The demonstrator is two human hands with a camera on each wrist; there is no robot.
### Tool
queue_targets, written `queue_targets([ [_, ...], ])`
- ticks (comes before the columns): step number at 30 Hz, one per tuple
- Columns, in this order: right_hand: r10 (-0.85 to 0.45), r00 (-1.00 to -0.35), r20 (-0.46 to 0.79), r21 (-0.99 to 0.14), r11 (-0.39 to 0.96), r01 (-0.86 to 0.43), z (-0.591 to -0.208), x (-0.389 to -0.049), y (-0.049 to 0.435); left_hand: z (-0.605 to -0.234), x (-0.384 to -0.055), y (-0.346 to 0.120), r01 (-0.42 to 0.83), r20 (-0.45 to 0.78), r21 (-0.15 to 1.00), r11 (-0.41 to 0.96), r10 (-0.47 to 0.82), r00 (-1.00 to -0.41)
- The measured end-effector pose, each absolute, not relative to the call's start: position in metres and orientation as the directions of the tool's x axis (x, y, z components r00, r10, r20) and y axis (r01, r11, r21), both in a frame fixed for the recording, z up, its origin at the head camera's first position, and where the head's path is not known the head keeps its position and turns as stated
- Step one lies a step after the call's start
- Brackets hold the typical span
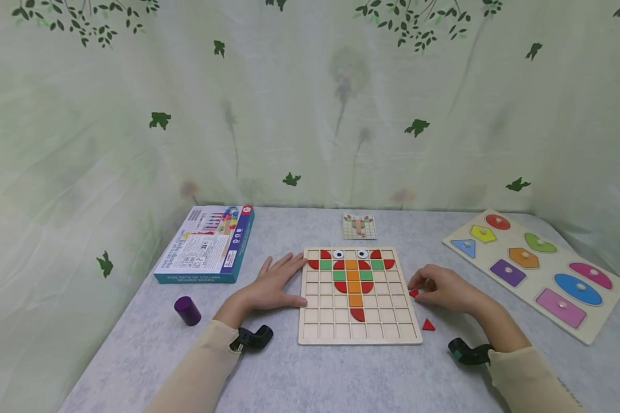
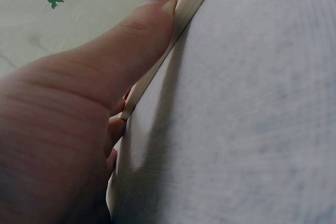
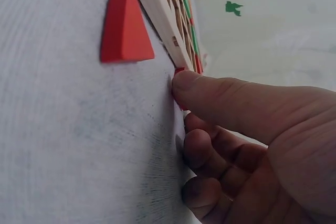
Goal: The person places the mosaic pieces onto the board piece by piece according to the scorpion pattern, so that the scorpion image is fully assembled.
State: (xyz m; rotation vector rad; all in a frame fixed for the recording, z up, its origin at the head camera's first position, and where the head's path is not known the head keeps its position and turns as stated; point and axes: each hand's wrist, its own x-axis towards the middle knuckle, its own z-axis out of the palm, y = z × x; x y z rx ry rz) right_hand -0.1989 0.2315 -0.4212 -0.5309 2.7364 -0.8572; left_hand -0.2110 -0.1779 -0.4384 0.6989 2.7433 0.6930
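A wooden grid board [image 1: 319,317] lies flat on the table, with red, green and orange pieces and two eye pieces set in its cells. My left hand [image 1: 268,289] has its fingers spread, and its thumb and fingertips touch the board's left edge. At the right edge, my right hand [image 1: 446,289] pinches a small red piece [image 1: 414,293] between thumb and fingers, low over the table. Its exact shape is mostly covered by the fingers in the right wrist view. A loose red triangle block [image 3: 126,27] lies close by, beside the board.
Behind the board lies a small pattern card [image 1: 359,227]. To the left are a boxed set [image 1: 201,252] and a purple cylinder [image 1: 188,311]. A knobbed shape-puzzle board [image 1: 496,244] lies at the right. A leaf-patterned curtain [image 1: 310,115] hangs behind the table.
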Motion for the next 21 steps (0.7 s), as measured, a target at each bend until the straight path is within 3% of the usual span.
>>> queue_targets([
  [21, -0.373, -0.925, -0.07, -0.591, 0.762, -0.263, -0.4263, -0.202, 0.2283, -0.4395, -0.2115, -0.1784, 0.389, -0.096, 0.503, 0.772, 0.497, -0.862],
])
